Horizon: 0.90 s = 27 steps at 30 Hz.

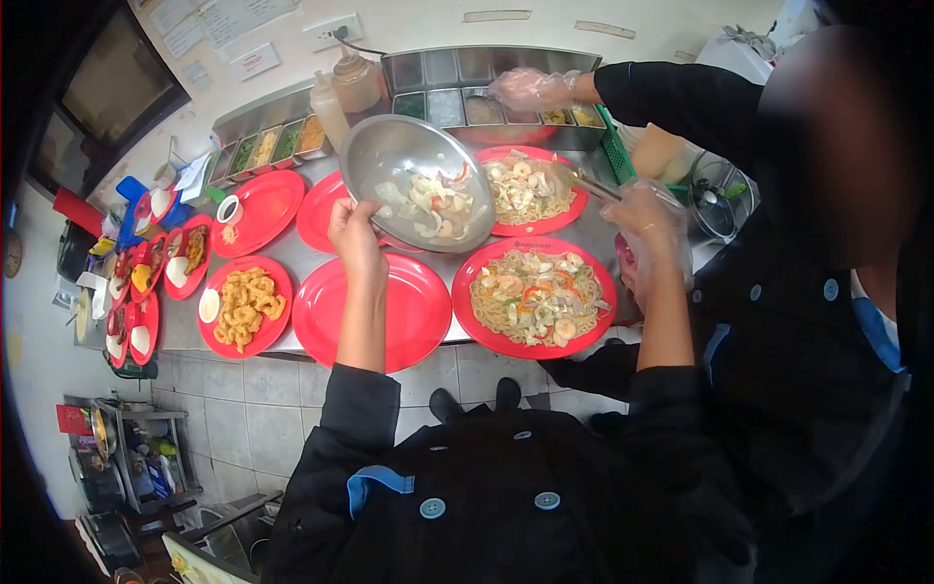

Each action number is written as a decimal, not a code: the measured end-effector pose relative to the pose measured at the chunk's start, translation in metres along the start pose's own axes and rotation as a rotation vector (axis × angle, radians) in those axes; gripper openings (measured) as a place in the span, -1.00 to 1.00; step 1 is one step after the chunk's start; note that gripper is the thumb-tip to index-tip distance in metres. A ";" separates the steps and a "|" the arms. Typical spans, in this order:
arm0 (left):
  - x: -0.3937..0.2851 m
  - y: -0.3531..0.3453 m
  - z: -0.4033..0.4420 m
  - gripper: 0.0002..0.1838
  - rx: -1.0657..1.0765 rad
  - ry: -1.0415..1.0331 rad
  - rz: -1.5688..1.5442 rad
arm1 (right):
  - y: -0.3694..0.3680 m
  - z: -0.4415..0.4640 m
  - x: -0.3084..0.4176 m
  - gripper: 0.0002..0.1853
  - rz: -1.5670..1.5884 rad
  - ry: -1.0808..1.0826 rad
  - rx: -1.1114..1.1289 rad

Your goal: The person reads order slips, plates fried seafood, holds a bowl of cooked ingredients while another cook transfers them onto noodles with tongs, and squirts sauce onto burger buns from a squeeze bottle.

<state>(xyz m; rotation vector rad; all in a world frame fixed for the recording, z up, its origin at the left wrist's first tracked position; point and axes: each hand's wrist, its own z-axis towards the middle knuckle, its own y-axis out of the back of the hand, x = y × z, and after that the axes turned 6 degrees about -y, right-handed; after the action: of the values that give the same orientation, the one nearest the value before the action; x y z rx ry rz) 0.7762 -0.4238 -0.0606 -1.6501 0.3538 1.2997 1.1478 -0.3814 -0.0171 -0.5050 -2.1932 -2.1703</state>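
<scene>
Over the steel counter [179, 316], my left hand [358, 232] grips the metal bowl [397, 149], tilted, probably so its contents [433, 195] gather within reach; my right hand [647, 212] clasps one pair of tongs [592, 186]. Around it: two noodle plates [460, 292], one plate of fried rings [245, 307], two bottles [356, 80].

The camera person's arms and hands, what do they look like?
Black sleeves stop partway down, leaving the forearms bare. The left hand wears no glove that I can see. Clear plastic shows around the right hand, but I can't tell whether it's that hand's own glove.
</scene>
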 end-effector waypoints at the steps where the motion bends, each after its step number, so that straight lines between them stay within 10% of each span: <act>1: 0.003 0.003 0.002 -0.79 0.016 -0.005 0.004 | 0.017 -0.008 0.011 -0.61 0.000 0.001 -0.001; 11: 0.000 -0.003 -0.007 -0.85 0.009 0.130 -0.125 | -0.016 -0.069 0.127 -0.60 0.553 0.753 -0.085; 16: 0.010 0.009 -0.002 -0.84 0.003 0.170 -0.179 | -0.049 -0.045 0.154 -0.66 0.959 0.600 0.275; 18: 0.012 0.015 0.003 -0.84 0.006 0.174 -0.186 | 0.017 -0.062 0.173 -0.68 -0.044 0.527 0.215; 27: 0.007 0.017 0.001 -0.82 0.040 0.169 -0.191 | 0.020 -0.031 0.136 -0.69 -0.182 0.465 -0.039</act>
<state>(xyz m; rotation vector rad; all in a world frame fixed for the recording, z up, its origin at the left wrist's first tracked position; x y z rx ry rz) 0.7662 -0.4287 -0.0752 -1.7201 0.3123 1.0089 1.0169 -0.3824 0.0350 0.1959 -2.0033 -2.1358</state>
